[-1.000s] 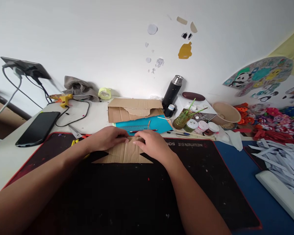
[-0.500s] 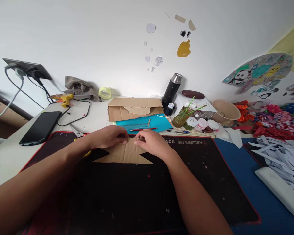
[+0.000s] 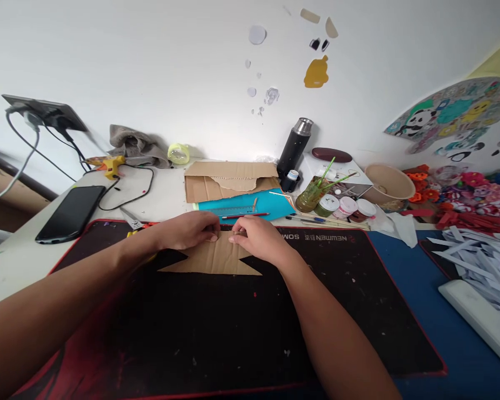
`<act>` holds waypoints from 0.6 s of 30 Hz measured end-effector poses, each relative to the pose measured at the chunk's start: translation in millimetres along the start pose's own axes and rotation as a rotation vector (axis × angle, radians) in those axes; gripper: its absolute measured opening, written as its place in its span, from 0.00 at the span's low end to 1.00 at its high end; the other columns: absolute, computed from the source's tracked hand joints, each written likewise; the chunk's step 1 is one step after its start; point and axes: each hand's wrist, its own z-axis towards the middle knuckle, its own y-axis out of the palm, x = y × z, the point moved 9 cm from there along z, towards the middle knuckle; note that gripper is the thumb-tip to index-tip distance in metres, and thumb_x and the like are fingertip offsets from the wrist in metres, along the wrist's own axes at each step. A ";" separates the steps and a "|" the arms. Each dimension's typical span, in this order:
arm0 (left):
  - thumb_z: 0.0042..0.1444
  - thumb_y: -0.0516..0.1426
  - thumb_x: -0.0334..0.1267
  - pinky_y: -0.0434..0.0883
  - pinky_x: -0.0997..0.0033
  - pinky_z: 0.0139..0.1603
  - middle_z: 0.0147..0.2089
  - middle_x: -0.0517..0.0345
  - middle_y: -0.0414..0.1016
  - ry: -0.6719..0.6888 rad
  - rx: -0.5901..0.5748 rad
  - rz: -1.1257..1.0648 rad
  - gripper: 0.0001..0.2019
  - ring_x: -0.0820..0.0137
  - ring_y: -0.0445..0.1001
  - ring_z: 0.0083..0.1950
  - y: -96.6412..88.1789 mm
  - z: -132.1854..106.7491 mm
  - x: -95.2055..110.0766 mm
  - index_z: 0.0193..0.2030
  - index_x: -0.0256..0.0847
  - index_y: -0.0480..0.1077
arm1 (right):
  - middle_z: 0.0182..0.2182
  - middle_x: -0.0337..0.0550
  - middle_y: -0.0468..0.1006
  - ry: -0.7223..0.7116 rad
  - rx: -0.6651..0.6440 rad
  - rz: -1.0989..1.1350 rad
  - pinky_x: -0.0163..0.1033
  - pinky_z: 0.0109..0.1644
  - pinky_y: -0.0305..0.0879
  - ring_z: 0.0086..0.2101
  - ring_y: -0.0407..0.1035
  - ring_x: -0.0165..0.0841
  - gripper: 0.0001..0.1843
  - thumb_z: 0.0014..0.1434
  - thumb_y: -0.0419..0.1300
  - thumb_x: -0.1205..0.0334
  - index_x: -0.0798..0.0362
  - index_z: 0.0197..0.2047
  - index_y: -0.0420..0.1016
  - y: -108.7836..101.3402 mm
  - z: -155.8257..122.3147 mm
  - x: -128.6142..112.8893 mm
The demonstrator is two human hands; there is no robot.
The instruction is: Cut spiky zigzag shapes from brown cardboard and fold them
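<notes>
A cut piece of brown cardboard point(image 3: 214, 259) lies on the black desk mat point(image 3: 216, 328), its lower edge flaring to a point on each side. My left hand point(image 3: 191, 230) grips the upper left part of it, fingers curled and thumb pressed in. Close beside it, my right hand point(image 3: 252, 235) pinches the upper right part between thumb and fingers. Both hands hide the cardboard's top edge. Scissors point(image 3: 134, 222) with yellow and orange handles lie partly under my left forearm.
Behind the mat are folded cardboard point(image 3: 229, 169), a blue sheet point(image 3: 277, 203), a red pencil point(image 3: 245, 215), a black flask point(image 3: 294, 147) and paint jars point(image 3: 345, 207). A phone point(image 3: 70, 214) and yellow glue gun point(image 3: 113, 165) lie left. Paper strips point(image 3: 483, 266) are piled right.
The view has tilted slightly downward, shifting everything a little. Both hands keep their hold on the cardboard, which stays in about the same place on the mat.
</notes>
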 end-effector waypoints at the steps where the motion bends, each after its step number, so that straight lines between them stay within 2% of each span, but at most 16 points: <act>1: 0.63 0.56 0.41 0.68 0.62 0.49 0.48 0.50 0.81 0.005 0.003 0.002 0.12 0.58 0.76 0.49 0.8 -0.2 0.1 0.47 0.42 0.76 | 0.44 0.45 0.85 0.007 -0.003 -0.003 0.40 0.44 0.62 0.43 0.77 0.39 0.05 0.68 0.71 0.61 0.51 0.42 0.80 0.2 0.2 0.3; 7: 0.65 0.54 0.42 0.67 0.63 0.48 0.47 0.50 0.80 0.022 0.012 0.014 0.12 0.59 0.76 0.48 0.9 -1.4 0.9 0.47 0.42 0.76 | 0.44 0.44 0.84 0.041 -0.010 0.048 0.39 0.42 0.62 0.42 0.77 0.38 0.05 0.66 0.71 0.62 0.51 0.41 0.79 0.0 0.0 2.7; 13: 0.68 0.54 0.54 0.65 0.65 0.42 0.44 0.52 0.82 0.008 -0.020 0.014 0.18 0.60 0.76 0.43 -1.4 0.0 0.6 0.48 0.44 0.77 | 0.39 0.41 0.84 0.049 0.004 0.132 0.39 0.40 0.62 0.37 0.76 0.35 0.03 0.66 0.70 0.61 0.50 0.41 0.81 0.9 0.0 5.9; 18: 0.65 0.57 0.53 0.64 0.65 0.42 0.46 0.52 0.82 -0.003 0.018 0.027 0.17 0.60 0.76 0.44 -1.8 2.3 2.0 0.47 0.44 0.78 | 0.38 0.40 0.83 0.028 0.027 0.127 0.38 0.39 0.61 0.36 0.74 0.34 0.03 0.67 0.69 0.62 0.51 0.40 0.81 3.2 0.7 6.8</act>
